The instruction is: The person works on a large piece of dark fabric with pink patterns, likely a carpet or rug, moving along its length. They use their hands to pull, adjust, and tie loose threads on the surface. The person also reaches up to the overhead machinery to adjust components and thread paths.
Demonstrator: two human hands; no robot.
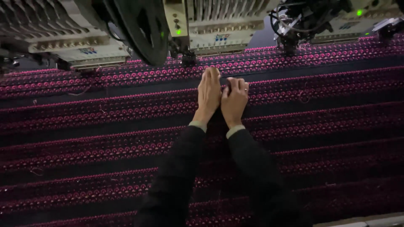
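A wide dark fabric (105, 138) with rows of pink embroidered motifs lies stretched under a row of embroidery machine heads. My left hand (209, 96) rests flat on the fabric, fingers straight and pointing toward the machine. My right hand (234, 99) lies right beside it, touching it, fingers curled and pinching at the cloth near a dark band between two pink rows. What the right fingers grip is too small to tell. Both arms wear black sleeves with pale cuffs.
Grey embroidery heads (219, 29) line the far edge, with needle bars just beyond my fingertips. A black round wheel (143, 29) hangs at upper left. Green indicator lights (178, 32) glow on the heads. Loose thread ends (303, 98) lie on the fabric.
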